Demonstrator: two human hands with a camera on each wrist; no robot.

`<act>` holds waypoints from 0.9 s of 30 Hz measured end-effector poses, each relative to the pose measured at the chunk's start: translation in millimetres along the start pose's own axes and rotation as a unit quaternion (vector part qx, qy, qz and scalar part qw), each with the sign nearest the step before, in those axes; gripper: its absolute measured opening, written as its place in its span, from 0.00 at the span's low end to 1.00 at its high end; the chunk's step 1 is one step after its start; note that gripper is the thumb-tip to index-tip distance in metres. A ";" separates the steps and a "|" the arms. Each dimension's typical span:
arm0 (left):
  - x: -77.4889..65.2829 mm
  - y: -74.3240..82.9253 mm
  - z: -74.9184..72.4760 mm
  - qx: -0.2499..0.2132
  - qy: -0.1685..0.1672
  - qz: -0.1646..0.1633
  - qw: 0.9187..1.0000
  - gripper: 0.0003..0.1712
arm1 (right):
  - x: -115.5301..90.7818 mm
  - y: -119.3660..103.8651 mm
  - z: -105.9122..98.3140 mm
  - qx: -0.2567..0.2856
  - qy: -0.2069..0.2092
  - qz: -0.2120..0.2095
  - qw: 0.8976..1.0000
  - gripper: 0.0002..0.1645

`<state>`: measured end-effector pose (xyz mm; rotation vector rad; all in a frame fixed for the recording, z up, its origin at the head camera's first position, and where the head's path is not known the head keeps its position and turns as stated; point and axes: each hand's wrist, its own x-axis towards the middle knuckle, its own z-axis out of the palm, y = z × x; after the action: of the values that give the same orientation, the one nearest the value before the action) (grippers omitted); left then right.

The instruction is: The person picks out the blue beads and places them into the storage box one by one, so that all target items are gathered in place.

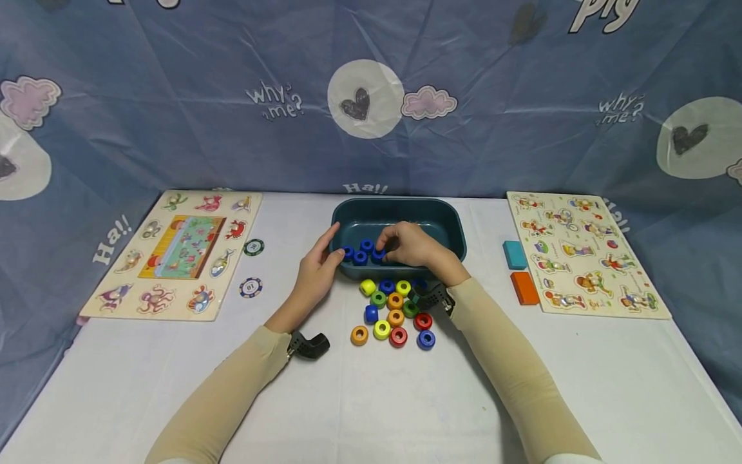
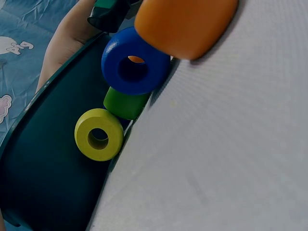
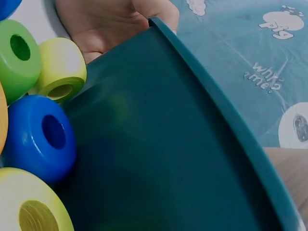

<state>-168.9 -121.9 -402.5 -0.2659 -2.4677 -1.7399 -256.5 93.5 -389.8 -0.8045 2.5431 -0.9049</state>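
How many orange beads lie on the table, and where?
3: a front bead at the group's near left, a second bead near its middle, a third bead just beyond that one. The right wrist camera may hide others.

Tub (image 1: 400,207): ahead of me, my left hand (image 1: 313,270) at its left end, my right hand (image 1: 413,246) inside
Beads (image 1: 371,314): some in it, others before it on the table (image 1: 348,412)
Left board (image 1: 181,248): leftward (two chips (image 1: 250,288) beside it)
Right board (image 1: 585,258): rightward, two blocks (image 1: 524,289) at its left edge
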 end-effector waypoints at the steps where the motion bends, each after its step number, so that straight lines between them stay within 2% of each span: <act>1: 0.0 0.0 0.0 0.000 0.000 0.000 1.000 0.30 | 0.2 0.1 0.2 0.002 0.000 0.002 1.000 0.10; 6: -0.1 -0.9 -0.4 0.002 0.001 0.002 1.000 0.30 | 0.0 -0.3 0.9 0.009 0.001 0.008 1.000 0.11; 9: -0.2 -1.1 -0.7 0.001 0.001 0.003 1.000 0.30 | -2.8 -1.0 0.1 0.006 0.027 -0.005 1.000 0.11; 13: -0.5 -1.4 0.0 0.000 -0.003 -0.001 1.000 0.30 | -16.4 -7.9 -6.0 0.023 0.092 -0.051 0.994 0.12; 16: -1.0 -1.6 1.6 0.002 -0.008 -0.006 1.000 0.30 | -36.9 -21.4 -10.5 0.036 0.111 -0.107 0.987 0.11; 18: -1.1 -1.1 1.5 0.005 -0.009 -0.009 1.000 0.30 | -51.5 -32.8 -9.5 0.024 0.094 -0.145 0.985 0.11; 21: -0.2 -1.2 0.2 0.007 -0.009 -0.008 1.000 0.30 | -66.4 -46.0 -1.3 -0.004 0.043 -0.195 0.980 0.11; 27: 0.4 -3.7 -0.7 0.006 -0.007 -0.008 1.000 0.30 | -69.4 -53.9 19.9 -0.046 -0.056 -0.213 0.974 0.13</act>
<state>-170.0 -123.7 -405.6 -0.2593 -2.4947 -1.7355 -170.9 91.5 -361.7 -1.4255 2.3682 -0.8334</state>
